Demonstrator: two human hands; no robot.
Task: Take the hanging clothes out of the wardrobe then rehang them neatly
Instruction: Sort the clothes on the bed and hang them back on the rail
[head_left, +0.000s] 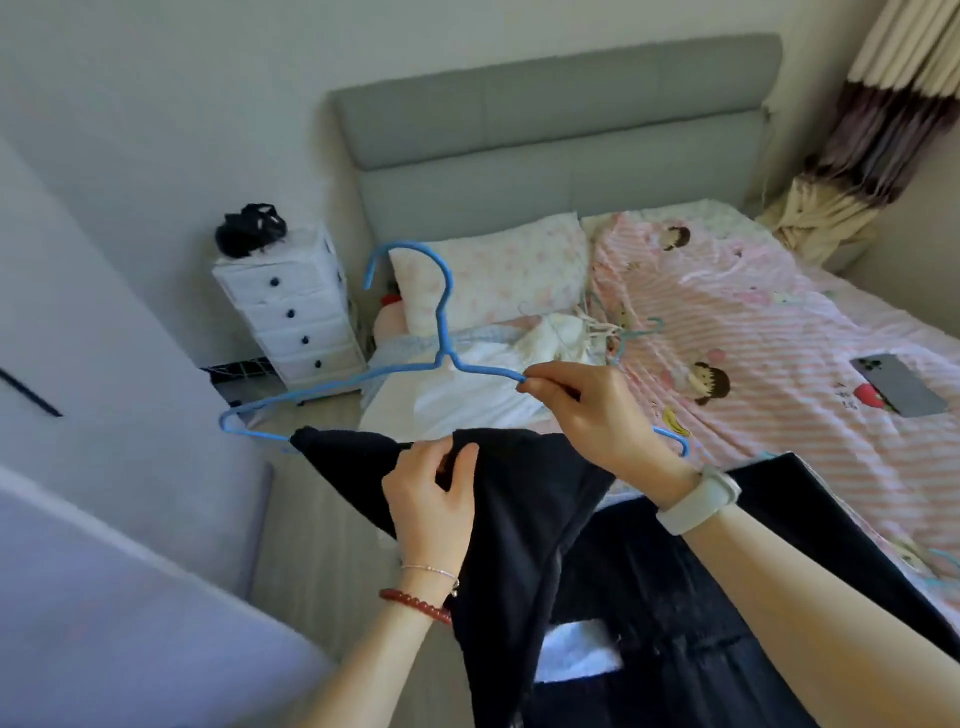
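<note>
Head view: right hand (587, 410) pinches the blue hanger (441, 332) aloft over the bed (779, 338), left hand (434, 499) grips the black garment (524, 519) at its bar. Rehanging step, I'd say; next, square the cloth evenly.
</note>
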